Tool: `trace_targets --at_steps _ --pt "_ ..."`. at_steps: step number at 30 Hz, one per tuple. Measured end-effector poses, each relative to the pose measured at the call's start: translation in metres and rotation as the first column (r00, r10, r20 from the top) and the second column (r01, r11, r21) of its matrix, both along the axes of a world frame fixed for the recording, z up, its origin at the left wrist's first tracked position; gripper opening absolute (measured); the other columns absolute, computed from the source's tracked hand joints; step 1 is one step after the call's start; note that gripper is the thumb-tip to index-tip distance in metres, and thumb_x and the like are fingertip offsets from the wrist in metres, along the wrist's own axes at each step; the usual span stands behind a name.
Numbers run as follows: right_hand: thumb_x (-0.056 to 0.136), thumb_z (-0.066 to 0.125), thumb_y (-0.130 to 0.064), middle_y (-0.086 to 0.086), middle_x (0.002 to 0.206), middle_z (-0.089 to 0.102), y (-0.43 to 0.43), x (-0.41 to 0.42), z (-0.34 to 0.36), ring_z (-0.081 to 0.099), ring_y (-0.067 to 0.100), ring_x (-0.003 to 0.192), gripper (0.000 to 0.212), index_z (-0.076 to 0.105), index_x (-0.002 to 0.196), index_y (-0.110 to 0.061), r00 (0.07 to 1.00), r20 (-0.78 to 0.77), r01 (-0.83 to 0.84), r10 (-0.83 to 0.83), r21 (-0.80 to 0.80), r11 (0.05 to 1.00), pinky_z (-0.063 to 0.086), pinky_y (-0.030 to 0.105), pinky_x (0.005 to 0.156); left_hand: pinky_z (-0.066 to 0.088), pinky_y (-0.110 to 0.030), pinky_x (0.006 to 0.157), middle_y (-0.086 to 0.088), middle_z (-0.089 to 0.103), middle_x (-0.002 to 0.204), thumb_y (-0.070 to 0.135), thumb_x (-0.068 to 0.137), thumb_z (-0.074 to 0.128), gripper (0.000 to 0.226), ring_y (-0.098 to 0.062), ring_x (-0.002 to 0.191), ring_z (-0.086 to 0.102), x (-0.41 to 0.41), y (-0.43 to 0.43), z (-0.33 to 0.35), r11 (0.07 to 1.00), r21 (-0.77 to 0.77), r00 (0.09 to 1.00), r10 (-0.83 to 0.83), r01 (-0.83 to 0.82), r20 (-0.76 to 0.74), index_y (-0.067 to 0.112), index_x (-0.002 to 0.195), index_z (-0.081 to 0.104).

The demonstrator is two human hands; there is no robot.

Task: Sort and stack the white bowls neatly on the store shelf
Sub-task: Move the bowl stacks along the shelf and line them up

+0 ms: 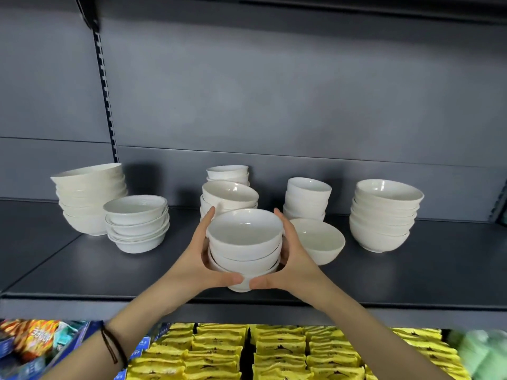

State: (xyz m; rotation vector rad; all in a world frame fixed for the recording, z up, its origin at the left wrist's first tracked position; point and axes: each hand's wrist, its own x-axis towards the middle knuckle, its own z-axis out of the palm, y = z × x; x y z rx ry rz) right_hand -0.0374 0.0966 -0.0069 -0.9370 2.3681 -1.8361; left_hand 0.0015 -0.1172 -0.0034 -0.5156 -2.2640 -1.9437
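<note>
No legible text; print on orange snack bag (33, 338) and yellow packets (216, 349) too blurred.

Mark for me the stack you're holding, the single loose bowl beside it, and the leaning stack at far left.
held stack (245, 237): head view, inside of its top bowl.
single bowl (319, 238): head view, its inner wall.
leaning stack (90, 193): head view, outer side of its upper bowls.

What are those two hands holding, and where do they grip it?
A short stack of white bowls, cupped between the left hand and the right hand around its lower sides, thumbs nearly meeting at the front near the base.
</note>
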Motion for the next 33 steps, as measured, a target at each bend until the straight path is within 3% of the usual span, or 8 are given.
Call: trace_targets --at_steps 5,8,12,16,19,22,27,33 --pt "0.061 0.091 -0.024 -0.025 0.143 0.039 0.001 0.009 -0.001 0.038 -0.004 0.133 0.121 0.012 0.150 -0.040 0.999 -0.018 0.030 -0.029 0.054 0.998 0.042 0.025 0.108 0.048 -0.008 0.080 0.015 0.049 0.129 0.029 0.040 0.089 0.119 0.012 0.109 0.054 0.004 0.019 -0.011 0.993 0.094 0.995 0.073 -0.067 -0.062 0.031 0.140 0.024" --pt "0.071 0.085 -0.028 -0.022 0.136 0.051 0.008 0.020 -0.002 0.048 -0.003 0.126 0.089 0.033 0.144 -0.036 0.987 -0.111 0.122 -0.119 0.023 0.992 0.045 0.021 0.103 0.051 -0.012 0.079 0.006 0.053 0.129 0.044 0.034 0.094 0.125 0.005 0.109 0.058 0.004 0.022 -0.015 0.992 0.109 0.996 0.075 -0.069 -0.049 0.024 0.139 0.029" --pt "0.074 0.068 -0.058 -0.020 0.122 0.054 0.036 0.015 -0.010 0.047 0.003 0.118 0.050 0.055 0.117 -0.035 0.754 -0.366 0.541 -0.546 -0.127 0.832 0.042 0.018 0.099 0.049 -0.007 0.075 0.010 0.054 0.125 0.038 0.044 0.085 0.106 0.012 0.102 0.057 0.007 0.027 -0.015 0.989 0.103 0.993 0.112 -0.108 -0.033 0.031 0.134 0.030" --pt "0.071 0.081 -0.044 0.001 0.135 0.039 0.060 -0.004 -0.020 0.030 0.023 0.129 0.050 0.062 0.113 -0.024 0.649 -0.395 0.714 -0.650 0.024 0.699 0.017 0.006 0.098 0.048 -0.004 0.071 0.013 0.051 0.122 0.011 0.066 0.086 0.091 0.009 0.101 0.056 0.007 0.035 -0.018 0.981 0.129 0.989 0.150 -0.146 -0.018 0.028 0.134 0.028" --pt "0.069 0.086 -0.028 0.006 0.141 0.030 0.070 -0.010 -0.023 0.025 0.024 0.133 0.038 0.062 0.098 -0.022 0.678 -0.317 0.717 -0.663 0.091 0.691 0.020 0.017 0.101 0.047 -0.003 0.068 0.012 0.048 0.123 0.000 0.071 0.077 0.086 0.003 0.106 0.051 0.006 0.041 -0.017 0.977 0.122 0.984 0.176 -0.173 -0.016 0.027 0.135 0.025" --pt "0.068 0.087 -0.018 0.003 0.128 0.041 0.074 -0.013 -0.021 0.043 0.023 0.122 0.033 0.059 0.086 -0.018 0.733 -0.241 0.661 -0.636 0.036 0.749 0.038 0.017 0.095 0.048 -0.004 0.069 0.011 0.047 0.124 0.003 0.071 0.078 0.088 -0.001 0.110 0.049 0.004 0.043 -0.019 0.975 0.134 0.984 0.180 -0.177 -0.012 0.027 0.136 0.025" --pt "0.070 0.086 -0.017 -0.003 0.117 0.042 0.079 -0.010 -0.014 0.051 0.024 0.111 0.032 0.061 0.090 -0.018 0.689 -0.259 0.686 -0.677 -0.069 0.724 0.049 0.037 0.098 0.047 -0.007 0.070 0.017 0.047 0.121 0.013 0.066 0.085 0.091 -0.001 0.113 0.048 0.004 0.055 -0.016 0.970 0.136 0.977 0.208 -0.201 -0.037 0.032 0.132 0.025" --pt "0.073 0.083 -0.013 0.001 0.123 0.044 0.104 -0.011 0.044 0.051 0.010 0.109 0.029 0.061 0.093 -0.014 0.645 -0.270 0.640 -0.715 -0.321 0.699 0.049 0.031 0.099 0.046 -0.001 0.068 0.019 0.047 0.116 0.000 0.071 0.078 0.083 0.003 0.104 0.051 -0.004 0.080 -0.018 0.959 0.162 0.967 0.244 -0.231 -0.069 0.033 0.126 0.026"
